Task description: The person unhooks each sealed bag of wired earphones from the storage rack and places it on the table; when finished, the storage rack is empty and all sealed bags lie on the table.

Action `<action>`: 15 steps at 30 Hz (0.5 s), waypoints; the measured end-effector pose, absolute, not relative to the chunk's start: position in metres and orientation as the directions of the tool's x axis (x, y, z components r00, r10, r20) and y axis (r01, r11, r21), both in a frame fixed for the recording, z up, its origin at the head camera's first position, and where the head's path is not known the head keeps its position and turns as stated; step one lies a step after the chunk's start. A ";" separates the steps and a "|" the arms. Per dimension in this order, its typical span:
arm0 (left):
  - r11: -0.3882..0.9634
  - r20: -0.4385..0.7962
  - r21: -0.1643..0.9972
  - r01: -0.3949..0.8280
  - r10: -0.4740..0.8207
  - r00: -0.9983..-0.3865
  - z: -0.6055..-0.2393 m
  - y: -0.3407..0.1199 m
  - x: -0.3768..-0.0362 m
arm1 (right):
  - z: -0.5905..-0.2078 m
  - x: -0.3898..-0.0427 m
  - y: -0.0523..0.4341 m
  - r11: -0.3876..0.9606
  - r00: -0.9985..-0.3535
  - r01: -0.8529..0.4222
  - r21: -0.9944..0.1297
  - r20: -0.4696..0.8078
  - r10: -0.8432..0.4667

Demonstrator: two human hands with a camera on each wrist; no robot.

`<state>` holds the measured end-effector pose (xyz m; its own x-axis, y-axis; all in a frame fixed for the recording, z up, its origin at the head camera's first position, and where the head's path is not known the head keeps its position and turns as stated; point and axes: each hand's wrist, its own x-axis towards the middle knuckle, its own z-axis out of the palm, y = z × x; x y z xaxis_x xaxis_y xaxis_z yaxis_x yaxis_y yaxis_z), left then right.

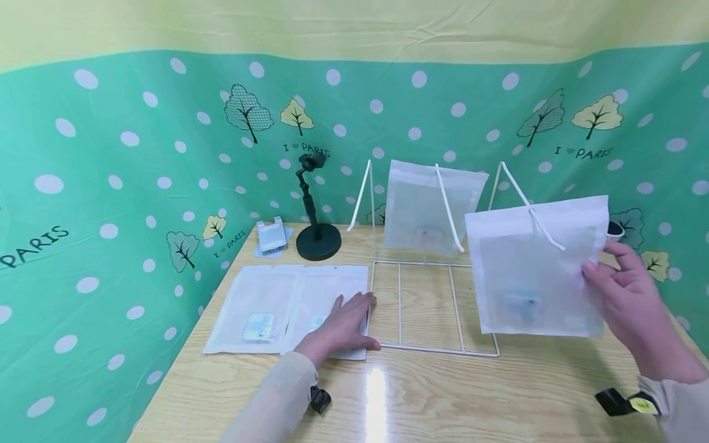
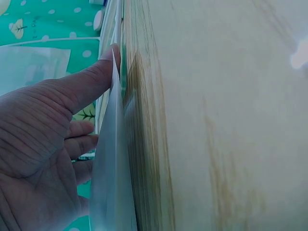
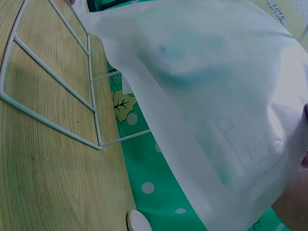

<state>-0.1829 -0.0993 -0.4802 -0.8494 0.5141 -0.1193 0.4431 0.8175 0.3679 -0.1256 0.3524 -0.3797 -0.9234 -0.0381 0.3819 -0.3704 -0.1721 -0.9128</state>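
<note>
Frosted pouch (image 1: 536, 266) is held upright above the wire rack (image 1: 434, 306), pinched at its right edge by the right hand (image 1: 631, 301); a pale blue item is seen inside. Flat packets (image 1: 288, 306) on the wooden table (image 1: 443, 400) are pressed under the left hand (image 1: 340, 326), fingers relaxed. Another pouch (image 1: 426, 209) is hung behind.

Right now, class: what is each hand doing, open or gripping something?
Left hand: open, fingers flat on a packet lying on the table.
Right hand: grips the frosted zip bag by its edge.
</note>
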 end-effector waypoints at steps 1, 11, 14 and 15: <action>0.818 -0.119 0.368 0.442 0.513 -0.850 -0.481 -0.100 -0.183 | -0.380 -0.123 0.353 -0.172 -0.922 -0.372 -0.912 0.384 -0.043; 0.819 -0.122 0.370 0.439 0.511 -0.851 -0.483 -0.101 -0.184 | -0.384 -0.100 0.361 -0.233 -0.895 -0.410 -0.882 0.438 -0.083; 0.822 -0.131 0.366 0.437 0.510 -0.850 -0.483 -0.101 -0.184 | -0.385 -0.094 0.363 -0.271 -0.874 -0.440 -0.856 0.478 -0.090; 0.823 -0.134 0.366 0.435 0.509 -0.850 -0.482 -0.101 -0.184 | -0.385 -0.092 0.364 -0.270 -0.869 -0.448 -0.852 0.486 -0.089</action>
